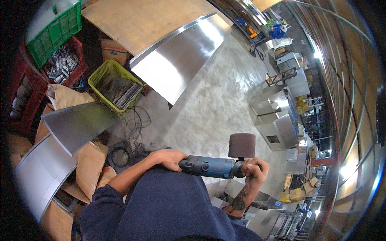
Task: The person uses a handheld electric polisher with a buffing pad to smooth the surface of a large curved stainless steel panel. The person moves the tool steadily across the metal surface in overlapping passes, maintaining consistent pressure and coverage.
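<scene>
Across the front of my body lies a handheld drum sander (211,166) with a blue and black body. Its brown abrasive drum (242,145) points away from me, at the tool's right end. My left hand (171,158) is closed around the rear end of the body; part of its grip is hidden. At the front end, beside the drum, my right hand (254,168) is wrapped round the dark handle. Beyond the tool, a shiny bent metal sheet (177,60) rests on a wooden board (132,20), its near corner reaching past the board's edge.
A yellow-green basket (96,78) with flat metal pieces stands at left, near a green crate (56,36). Cables (138,124) lie on the concrete floor (205,104). Curved metal sheets (46,166) and cardboard (90,168) fill the near left. Metal cabinets (277,120) stand at right.
</scene>
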Demonstrator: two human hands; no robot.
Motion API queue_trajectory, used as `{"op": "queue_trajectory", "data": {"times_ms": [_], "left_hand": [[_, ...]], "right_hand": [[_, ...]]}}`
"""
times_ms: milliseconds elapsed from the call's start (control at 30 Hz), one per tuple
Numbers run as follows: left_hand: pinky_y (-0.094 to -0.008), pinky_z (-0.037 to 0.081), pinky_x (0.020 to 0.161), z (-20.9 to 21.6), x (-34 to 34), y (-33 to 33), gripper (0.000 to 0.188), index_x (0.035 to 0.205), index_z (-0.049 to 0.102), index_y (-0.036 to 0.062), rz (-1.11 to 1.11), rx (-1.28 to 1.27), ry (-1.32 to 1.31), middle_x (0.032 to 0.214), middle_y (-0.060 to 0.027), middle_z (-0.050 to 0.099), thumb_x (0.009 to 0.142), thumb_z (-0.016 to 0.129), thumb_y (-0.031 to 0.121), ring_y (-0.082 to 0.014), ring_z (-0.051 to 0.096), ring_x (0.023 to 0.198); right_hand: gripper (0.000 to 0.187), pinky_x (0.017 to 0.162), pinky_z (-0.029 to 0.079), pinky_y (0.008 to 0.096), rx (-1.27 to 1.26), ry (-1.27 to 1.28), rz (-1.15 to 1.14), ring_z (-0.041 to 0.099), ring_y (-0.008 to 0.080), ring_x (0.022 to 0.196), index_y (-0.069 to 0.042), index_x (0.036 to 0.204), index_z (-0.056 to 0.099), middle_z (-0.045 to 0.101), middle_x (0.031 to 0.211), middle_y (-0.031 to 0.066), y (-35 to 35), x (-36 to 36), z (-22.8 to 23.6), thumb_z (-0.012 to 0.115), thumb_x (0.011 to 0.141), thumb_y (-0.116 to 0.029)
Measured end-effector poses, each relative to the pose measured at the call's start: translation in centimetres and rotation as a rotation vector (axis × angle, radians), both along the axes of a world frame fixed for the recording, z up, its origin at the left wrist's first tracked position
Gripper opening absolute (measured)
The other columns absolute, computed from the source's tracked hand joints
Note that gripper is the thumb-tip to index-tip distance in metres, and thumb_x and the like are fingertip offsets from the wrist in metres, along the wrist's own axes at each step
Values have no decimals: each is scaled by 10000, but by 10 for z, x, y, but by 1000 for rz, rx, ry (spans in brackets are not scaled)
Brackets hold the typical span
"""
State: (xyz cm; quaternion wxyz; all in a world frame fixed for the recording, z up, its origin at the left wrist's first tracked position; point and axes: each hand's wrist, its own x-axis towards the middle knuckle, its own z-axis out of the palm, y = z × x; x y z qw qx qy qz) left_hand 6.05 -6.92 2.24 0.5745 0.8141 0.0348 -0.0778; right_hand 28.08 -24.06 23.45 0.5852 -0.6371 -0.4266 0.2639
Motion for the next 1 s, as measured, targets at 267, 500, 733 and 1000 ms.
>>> {"op": "queue_trajectory", "data": {"times_ms": [267,500,733,1000], "left_hand": [[-515,545,821,-10,13,5,448,1120,663,-23,7,28,-3,957,-267,743,770,758,241,-436,724,941],[-533,548,795,-9,42,13,448,1125,651,-32,-33,20,4,927,-269,742,777,745,235,-442,731,910],[-522,553,827,-9,84,25,515,1207,638,-22,-64,70,74,973,-271,746,783,741,252,-442,728,956],[-451,536,888,-14,130,44,619,1365,629,18,-10,-175,203,1065,-220,757,822,723,300,-342,720,995]], "right_hand": [[231,468,358,345,12,20,11,428,195,440,28,610,493,442,513,89,1,15,-11,619,774,-74],[252,468,320,318,20,129,-85,427,145,491,-4,596,469,463,557,67,3,40,-19,654,755,-65],[228,484,314,310,85,183,-176,423,139,501,0,613,484,475,568,67,18,80,-30,662,748,-47],[226,490,312,308,20,165,116,434,138,505,6,614,489,493,567,64,58,170,-27,668,742,-47]]}}
